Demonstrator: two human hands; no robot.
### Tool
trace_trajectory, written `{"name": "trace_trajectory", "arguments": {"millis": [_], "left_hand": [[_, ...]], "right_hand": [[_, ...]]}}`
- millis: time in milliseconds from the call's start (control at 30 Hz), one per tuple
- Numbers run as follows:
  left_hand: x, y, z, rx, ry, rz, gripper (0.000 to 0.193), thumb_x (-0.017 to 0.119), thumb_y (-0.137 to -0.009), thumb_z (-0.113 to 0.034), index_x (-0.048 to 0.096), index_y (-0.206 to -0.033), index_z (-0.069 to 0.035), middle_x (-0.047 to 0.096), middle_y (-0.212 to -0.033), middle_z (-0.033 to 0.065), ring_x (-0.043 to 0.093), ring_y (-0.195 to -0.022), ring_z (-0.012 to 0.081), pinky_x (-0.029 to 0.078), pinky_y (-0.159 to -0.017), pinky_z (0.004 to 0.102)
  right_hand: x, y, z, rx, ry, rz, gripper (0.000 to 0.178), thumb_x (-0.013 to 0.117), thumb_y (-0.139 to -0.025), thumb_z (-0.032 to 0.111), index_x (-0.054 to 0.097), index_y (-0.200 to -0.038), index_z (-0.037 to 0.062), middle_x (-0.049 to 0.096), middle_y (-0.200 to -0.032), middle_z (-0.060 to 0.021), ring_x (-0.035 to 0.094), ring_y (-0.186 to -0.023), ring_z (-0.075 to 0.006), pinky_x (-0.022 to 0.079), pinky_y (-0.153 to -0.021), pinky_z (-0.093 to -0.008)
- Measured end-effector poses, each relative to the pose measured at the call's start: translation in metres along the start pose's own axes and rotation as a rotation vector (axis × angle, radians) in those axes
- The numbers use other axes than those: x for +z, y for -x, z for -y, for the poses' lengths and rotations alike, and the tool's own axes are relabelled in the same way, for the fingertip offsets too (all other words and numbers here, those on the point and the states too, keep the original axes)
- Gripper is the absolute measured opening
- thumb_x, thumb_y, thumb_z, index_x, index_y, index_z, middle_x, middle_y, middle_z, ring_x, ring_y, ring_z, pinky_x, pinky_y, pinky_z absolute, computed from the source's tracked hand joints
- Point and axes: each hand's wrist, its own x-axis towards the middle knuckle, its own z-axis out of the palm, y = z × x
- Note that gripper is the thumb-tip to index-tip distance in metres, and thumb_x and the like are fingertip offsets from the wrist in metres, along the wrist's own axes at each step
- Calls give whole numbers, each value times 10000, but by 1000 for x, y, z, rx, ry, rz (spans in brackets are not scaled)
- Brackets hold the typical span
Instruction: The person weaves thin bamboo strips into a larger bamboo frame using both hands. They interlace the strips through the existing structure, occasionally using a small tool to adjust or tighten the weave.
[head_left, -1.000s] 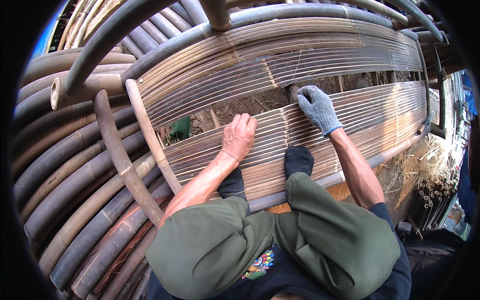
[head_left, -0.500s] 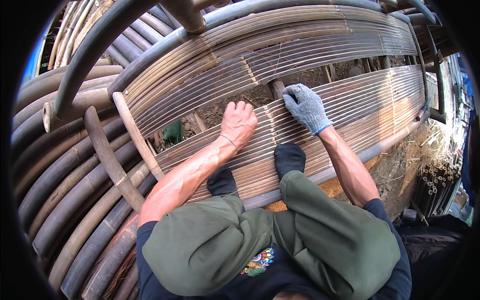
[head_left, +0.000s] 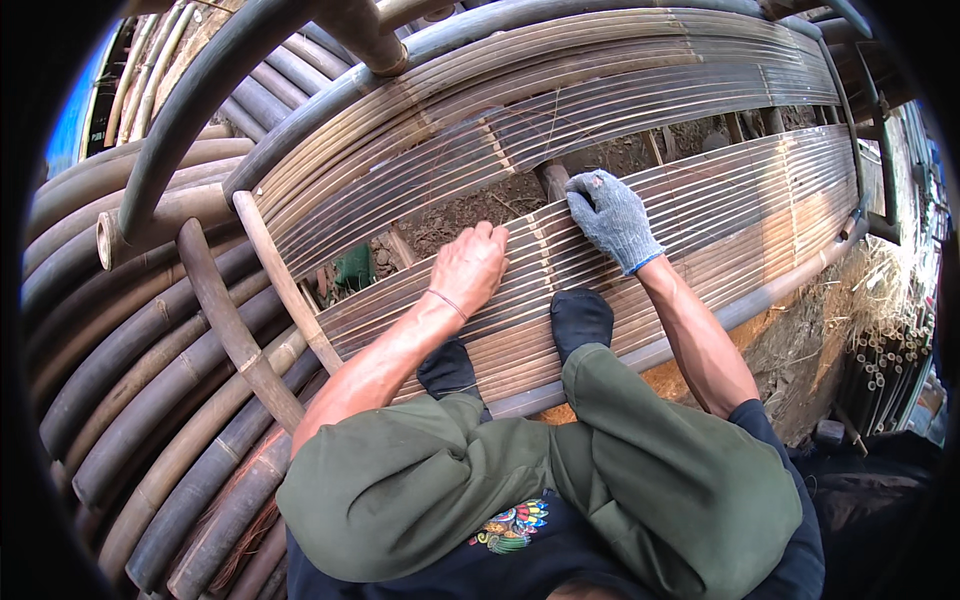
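Note:
Long split bamboo slats (head_left: 640, 232) lie side by side across a bamboo frame, with a lighter cross-strip (head_left: 541, 246) showing between them. My left hand (head_left: 468, 268), bare and with a thin band at the wrist, is closed above the near slats by the gap. Its fingertips are bunched; whatever they might hold is too small to see. My right hand (head_left: 613, 222), in a grey knit glove, is closed at the far edge of the near slats, right of the cross-strip. Its fingers curl toward the thumb, and I cannot make out anything between them.
Between the two slat groups a gap shows soil (head_left: 445, 215) and a short crosspiece (head_left: 553, 178). Both my socked feet (head_left: 581, 318) rest on the near slats. Curved bamboo poles (head_left: 150, 400) are stacked at left. A thick bent pole (head_left: 190, 100) rises at upper left.
My left hand has drawn slightly left and down and turned at the wrist, still closed. The gloved right hand stays in almost the same place. The view has shifted a little.

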Motion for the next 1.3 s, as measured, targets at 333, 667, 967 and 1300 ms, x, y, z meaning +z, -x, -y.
{"name": "trace_trajectory", "arguments": {"millis": [333,667,967,1300], "left_hand": [[-51,-43,-24,-134,1497,157,153,726,-904,-156,707,-978,-23,631,-772,-1,542,-632,76,466,-601,231],[-39,-17,37,-272,393,47,505,723,-808,-249,606,-1232,1,676,-1132,194,656,-1070,305,527,-942,409],[31,-32,53,-290,648,-71,234,639,-945,-250,718,-973,-32,722,-833,95,670,-777,162,518,-712,314],[32,-38,23,-227,1054,-336,255,557,-988,-247,624,-910,-14,605,-742,62,554,-700,132,463,-665,311]], "right_hand": [[-2,10,2,84,3,24,116,626,-903,193,658,-961,98,652,-905,-127,647,-881,-332,528,-745,-420],[0,12,5,73,-11,-22,120,637,-890,176,664,-969,89,655,-901,-127,656,-865,-335,533,-745,-417],[2,12,5,74,46,-11,114,631,-887,176,669,-970,107,657,-902,-124,656,-856,-336,535,-736,-422],[3,10,4,59,53,-22,112,655,-872,141,672,-972,95,658,-904,-120,659,-849,-330,532,-716,-408]]}}
